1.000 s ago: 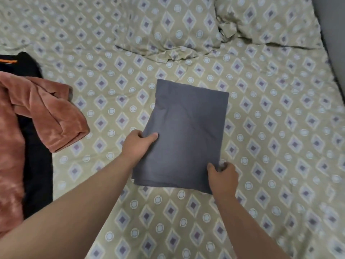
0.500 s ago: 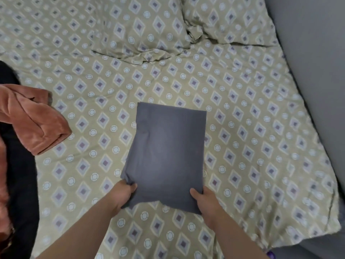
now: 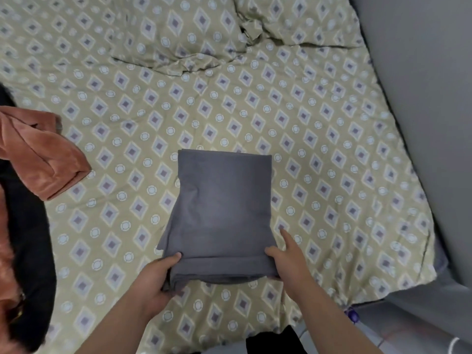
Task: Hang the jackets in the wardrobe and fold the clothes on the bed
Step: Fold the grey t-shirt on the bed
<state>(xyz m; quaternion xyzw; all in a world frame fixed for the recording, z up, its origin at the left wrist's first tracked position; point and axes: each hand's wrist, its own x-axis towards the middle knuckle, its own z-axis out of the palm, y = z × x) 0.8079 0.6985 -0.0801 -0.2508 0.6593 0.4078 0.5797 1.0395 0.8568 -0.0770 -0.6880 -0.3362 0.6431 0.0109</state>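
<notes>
Both near corners of the grey cloth (image 3: 222,200), lying mid-bed (image 3: 332,149), are pinched. The left hand (image 3: 158,274) has thumb on top, fingers curled under; the right hand (image 3: 287,258) likewise, forefinger stretched forward beside the cloth.

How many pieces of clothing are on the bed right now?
3: a grey folded garment at the near middle, a rust velvet garment at the left edge, a black garment under it. More may lie out of view left.

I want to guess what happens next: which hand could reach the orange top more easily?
Left, probably. The orange top lies on the bed to the left, nearer the left hand, which grips the grey cloth.
</notes>
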